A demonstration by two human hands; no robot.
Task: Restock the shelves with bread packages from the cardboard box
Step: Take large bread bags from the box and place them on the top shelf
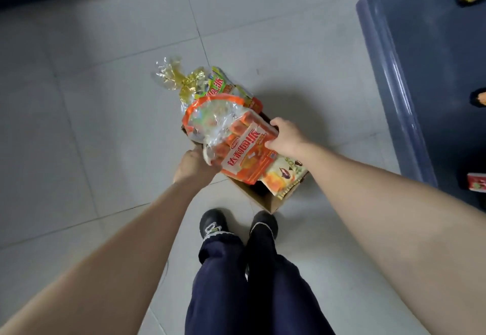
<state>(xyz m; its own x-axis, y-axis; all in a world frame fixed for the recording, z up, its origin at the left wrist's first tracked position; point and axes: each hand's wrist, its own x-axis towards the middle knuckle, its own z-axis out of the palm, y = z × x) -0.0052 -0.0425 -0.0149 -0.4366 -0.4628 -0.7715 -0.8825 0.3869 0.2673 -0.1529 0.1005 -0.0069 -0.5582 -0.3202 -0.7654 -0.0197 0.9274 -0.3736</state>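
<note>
Orange bread package [244, 148] held over cardboard box [265, 200].
Left hand [194, 166] and right hand [286, 137] grip opposite edges, fingers [270, 145] curled.

Bread packages [244, 150] hide most of the cardboard box [259, 199] beneath them.

A brown cardboard box [267, 200] stands open on the floor. Above it an orange bread package [246, 150] with red lettering is tilted, its clear gathered end pointing to 10 o'clock. The right hand [288, 137] grips its 3 o'clock corner; the left hand [194, 166] meets its 8 o'clock edge, fingers hidden beneath. A green-labelled package [218, 85] with a gold tie pokes out at 11 o'clock, a cream package [285, 177] at 4 o'clock. A blue shelf [389, 77] lies at 2 o'clock.
</note>
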